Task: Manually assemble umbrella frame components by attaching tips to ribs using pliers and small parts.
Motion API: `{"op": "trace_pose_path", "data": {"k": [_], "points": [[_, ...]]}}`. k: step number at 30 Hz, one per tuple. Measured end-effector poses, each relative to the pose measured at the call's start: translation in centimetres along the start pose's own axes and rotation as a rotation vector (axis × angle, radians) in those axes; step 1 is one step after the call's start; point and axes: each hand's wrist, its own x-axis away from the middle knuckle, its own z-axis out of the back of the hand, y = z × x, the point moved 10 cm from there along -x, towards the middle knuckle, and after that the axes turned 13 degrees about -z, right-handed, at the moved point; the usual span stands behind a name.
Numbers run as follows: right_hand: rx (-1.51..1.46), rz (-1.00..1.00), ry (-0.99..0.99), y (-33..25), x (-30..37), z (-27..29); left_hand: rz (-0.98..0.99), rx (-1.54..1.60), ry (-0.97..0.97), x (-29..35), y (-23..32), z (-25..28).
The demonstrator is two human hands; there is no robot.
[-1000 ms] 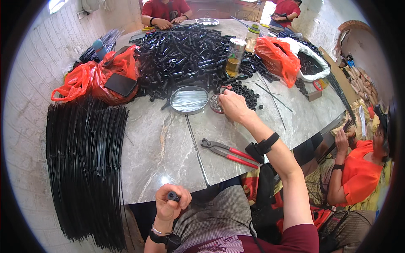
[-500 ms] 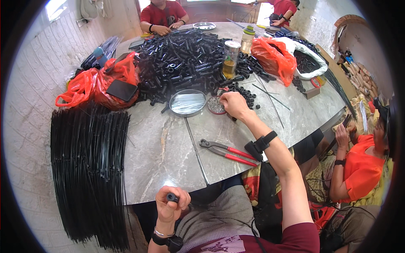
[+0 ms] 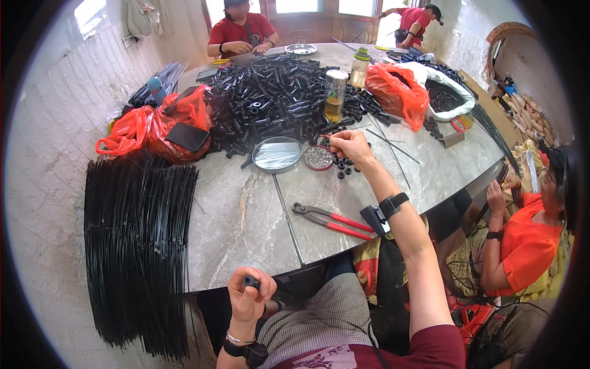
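Note:
My left hand (image 3: 247, 296), low in front of my lap, is closed round a short black tube (image 3: 251, 281) whose open end faces up. Over the table my right hand (image 3: 350, 146) is pinched, thumb against fingers; anything between the tips is too small to make out. Just left of those fingertips sits a round red tin (image 3: 307, 166) of small silvery pieces. Black ring-shaped caps (image 3: 341, 174) lie below and beside the same hand. Left of the tin, a round metal dish (image 3: 255, 162) holds thin silvery wires. Red-handled pincers (image 3: 350, 231) rest nearer to me.
A big heap of black tubes (image 3: 270, 98) fills the table's middle, beside a glass bottle (image 3: 332, 109). Long black rods (image 3: 138, 246) hang over the left edge. Red bags (image 3: 178, 117) and a white sack (image 3: 456, 115) stand farther back. Co-workers are across and at right.
My right hand has lifted slightly from over the red tin and shifted right, uncovering the tin's contents and some caps. My left hand still holds the tube. The view has tilted slightly.

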Motion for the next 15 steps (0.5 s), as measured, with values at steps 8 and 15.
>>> {"op": "trace_pose_path", "data": {"k": [8, 15], "points": [[-0.186, -0.034, -0.083, -0.2, 1.3, -1.1, -0.044, -0.017, 0.024, 1.0, 1.3, 0.4], [-0.578, -0.070, -0.363, -1.7, 9.4, -1.9, -0.052, -0.014, 0.014, 0.9, 1.2, 0.0]]}}
